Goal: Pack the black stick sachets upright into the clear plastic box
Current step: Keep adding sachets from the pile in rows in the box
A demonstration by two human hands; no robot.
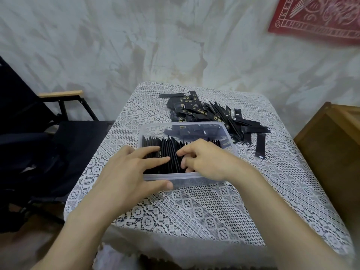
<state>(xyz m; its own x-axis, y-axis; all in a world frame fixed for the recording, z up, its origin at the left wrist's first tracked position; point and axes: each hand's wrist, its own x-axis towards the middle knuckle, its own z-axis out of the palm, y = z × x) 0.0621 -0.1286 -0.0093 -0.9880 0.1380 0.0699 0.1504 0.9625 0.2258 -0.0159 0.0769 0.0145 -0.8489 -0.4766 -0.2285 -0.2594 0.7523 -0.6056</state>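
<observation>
A clear plastic box [187, 126] stands mid-table with a row of black stick sachets [169, 151] packed on edge inside it. My left hand [126, 170] rests on the box's near left corner, fingers spread across the sachet tops and thumb on the outside of the front wall. My right hand [206, 160] reaches into the right half, fingers curled among the sachets there; what it pinches is hidden. A loose pile of black sachets [206, 112] lies behind and to the right of the box.
A white lace cloth [194, 207] covers the small table. A black folding chair [39, 133] with a wooden armrest stands at left. A wooden cabinet [335, 145] is close at right. A single sachet [260, 146] lies apart near the right edge.
</observation>
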